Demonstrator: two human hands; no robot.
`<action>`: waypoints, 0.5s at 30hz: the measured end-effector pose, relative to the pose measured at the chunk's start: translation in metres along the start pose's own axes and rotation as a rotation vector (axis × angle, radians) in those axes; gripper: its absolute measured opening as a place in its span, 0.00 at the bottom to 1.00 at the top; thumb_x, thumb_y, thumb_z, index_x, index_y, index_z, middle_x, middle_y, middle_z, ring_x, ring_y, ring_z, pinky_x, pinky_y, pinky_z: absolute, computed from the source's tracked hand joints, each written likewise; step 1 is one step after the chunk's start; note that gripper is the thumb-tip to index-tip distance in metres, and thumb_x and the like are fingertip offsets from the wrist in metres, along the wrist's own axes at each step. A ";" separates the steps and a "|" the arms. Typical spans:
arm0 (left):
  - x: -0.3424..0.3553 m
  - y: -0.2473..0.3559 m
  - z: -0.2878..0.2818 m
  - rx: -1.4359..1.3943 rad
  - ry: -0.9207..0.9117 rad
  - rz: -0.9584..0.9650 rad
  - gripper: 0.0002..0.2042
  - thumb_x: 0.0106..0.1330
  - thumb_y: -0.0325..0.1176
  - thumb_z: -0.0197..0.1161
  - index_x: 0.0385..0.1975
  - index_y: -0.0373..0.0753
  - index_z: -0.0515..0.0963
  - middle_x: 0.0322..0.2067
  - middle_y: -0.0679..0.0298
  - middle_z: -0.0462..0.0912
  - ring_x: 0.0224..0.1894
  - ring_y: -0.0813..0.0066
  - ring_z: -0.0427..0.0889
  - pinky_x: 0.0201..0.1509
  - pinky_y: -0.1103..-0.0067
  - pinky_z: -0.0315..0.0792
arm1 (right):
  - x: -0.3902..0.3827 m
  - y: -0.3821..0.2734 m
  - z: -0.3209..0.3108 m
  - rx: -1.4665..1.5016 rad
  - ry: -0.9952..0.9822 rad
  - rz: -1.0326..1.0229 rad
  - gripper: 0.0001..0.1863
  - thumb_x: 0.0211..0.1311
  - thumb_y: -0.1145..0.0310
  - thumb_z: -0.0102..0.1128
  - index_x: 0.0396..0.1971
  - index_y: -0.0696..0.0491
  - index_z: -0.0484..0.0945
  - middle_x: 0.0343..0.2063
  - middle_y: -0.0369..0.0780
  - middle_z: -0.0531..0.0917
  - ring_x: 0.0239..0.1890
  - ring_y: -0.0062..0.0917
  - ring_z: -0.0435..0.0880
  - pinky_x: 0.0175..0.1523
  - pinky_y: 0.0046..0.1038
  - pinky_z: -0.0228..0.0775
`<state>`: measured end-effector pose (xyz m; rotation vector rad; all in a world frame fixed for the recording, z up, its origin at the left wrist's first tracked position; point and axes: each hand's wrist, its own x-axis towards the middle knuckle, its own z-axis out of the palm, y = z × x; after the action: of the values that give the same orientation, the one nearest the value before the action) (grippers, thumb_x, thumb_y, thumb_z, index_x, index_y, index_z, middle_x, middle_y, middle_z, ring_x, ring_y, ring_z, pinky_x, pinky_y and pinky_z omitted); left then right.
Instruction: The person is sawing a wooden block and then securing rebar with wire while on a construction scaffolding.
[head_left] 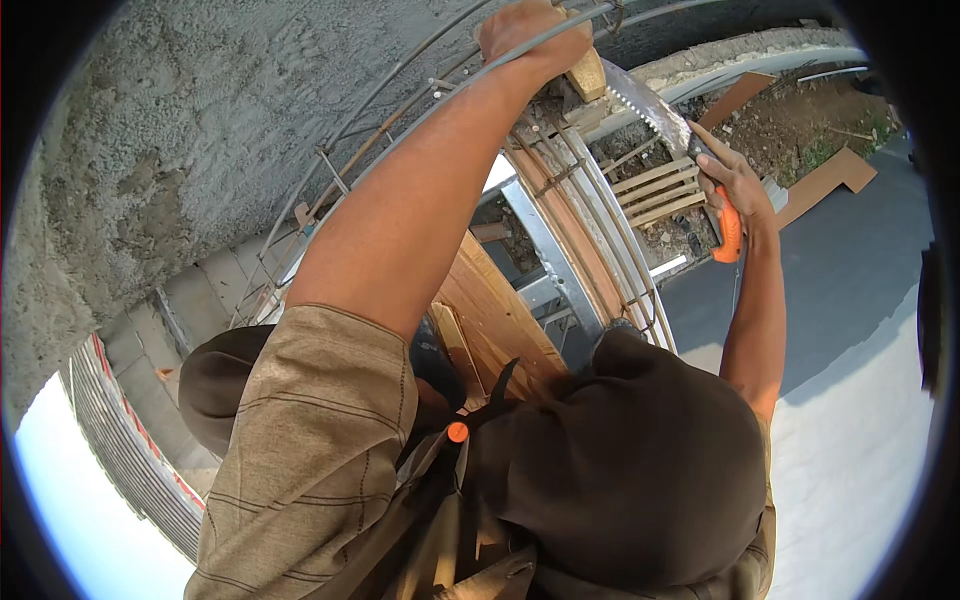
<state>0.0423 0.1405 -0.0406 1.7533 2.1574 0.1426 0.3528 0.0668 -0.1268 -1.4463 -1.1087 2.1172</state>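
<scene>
My right hand (742, 188) is wrapped around the orange and black handle of a handsaw (655, 115). Its toothed metal blade slants up to the left, and the tip end reaches a short piece of wood (587, 78). At the top of the view my left hand (532, 38) is closed beside that wood and appears to hold it; the fingers are partly hidden. A rebar rod crosses in front of my left wrist. Whether the teeth touch the wood I cannot tell.
A rough grey wall (250, 90) rises on the left. Rebar (600, 200) runs along the formwork below the saw. A metal beam (545, 240) and a wooden plank (500, 310) lie near my knees. Far below are a slatted pallet (660, 193) and brown board pieces (815, 190).
</scene>
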 end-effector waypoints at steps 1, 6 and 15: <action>0.001 0.002 0.000 0.044 0.017 0.011 0.25 0.70 0.54 0.60 0.49 0.36 0.84 0.44 0.49 0.89 0.50 0.51 0.88 0.57 0.61 0.78 | 0.026 0.001 0.017 0.114 -0.042 -0.021 0.32 0.77 0.66 0.58 0.77 0.48 0.64 0.16 0.30 0.71 0.11 0.12 0.64 0.15 0.18 0.60; -0.003 0.005 -0.007 -0.083 -0.066 -0.081 0.26 0.67 0.55 0.60 0.50 0.36 0.84 0.49 0.43 0.87 0.56 0.42 0.84 0.62 0.55 0.75 | 0.006 0.015 -0.008 0.082 -0.059 -0.080 0.32 0.76 0.66 0.58 0.78 0.48 0.63 0.16 0.31 0.71 0.12 0.13 0.66 0.17 0.20 0.62; -0.007 0.004 0.003 -0.078 0.076 -0.008 0.25 0.69 0.53 0.59 0.50 0.37 0.84 0.49 0.43 0.87 0.56 0.43 0.84 0.64 0.56 0.73 | 0.046 0.004 0.019 0.186 -0.176 -0.084 0.33 0.77 0.63 0.60 0.78 0.47 0.62 0.17 0.29 0.70 0.13 0.13 0.63 0.19 0.19 0.61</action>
<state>0.0482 0.1346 -0.0409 1.7213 2.1808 0.2923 0.3168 0.0869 -0.1553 -1.1297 -0.9836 2.2544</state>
